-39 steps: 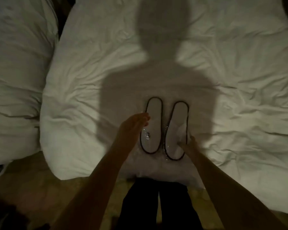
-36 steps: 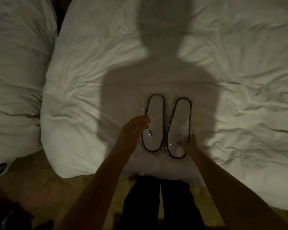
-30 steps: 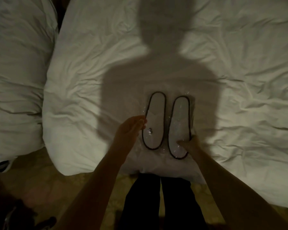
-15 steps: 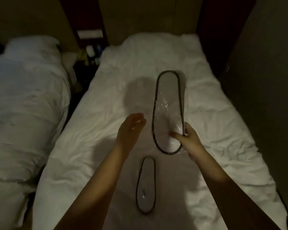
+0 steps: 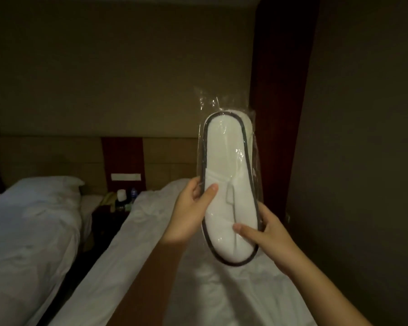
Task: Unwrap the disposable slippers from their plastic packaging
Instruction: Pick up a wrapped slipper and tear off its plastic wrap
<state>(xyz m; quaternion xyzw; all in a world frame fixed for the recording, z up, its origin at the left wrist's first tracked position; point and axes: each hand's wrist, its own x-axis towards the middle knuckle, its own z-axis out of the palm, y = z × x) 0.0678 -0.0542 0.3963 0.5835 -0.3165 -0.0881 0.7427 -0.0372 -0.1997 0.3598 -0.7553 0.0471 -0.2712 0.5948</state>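
A white disposable slipper (image 5: 226,161) with dark trim is held upright in the air in front of me, still inside its clear plastic wrap (image 5: 207,102), whose loose end sticks up above the slipper's top. My left hand (image 5: 191,212) grips the slipper's left edge at mid-height, thumb on the front. My right hand (image 5: 266,234) grips the lower right edge, thumb pressed on the front. The other slipper is out of view.
Below the hands lies a white bed (image 5: 222,290). A second white bed (image 5: 31,231) is at the left. Between them stands a dark nightstand (image 5: 106,215) with a bottle and small items. A dark wall (image 5: 363,137) runs close on the right.
My right hand has lifted one wrapped slipper off the bed to chest height, and my left hand has taken hold of it too. The camera has tilted up towards the headboard.
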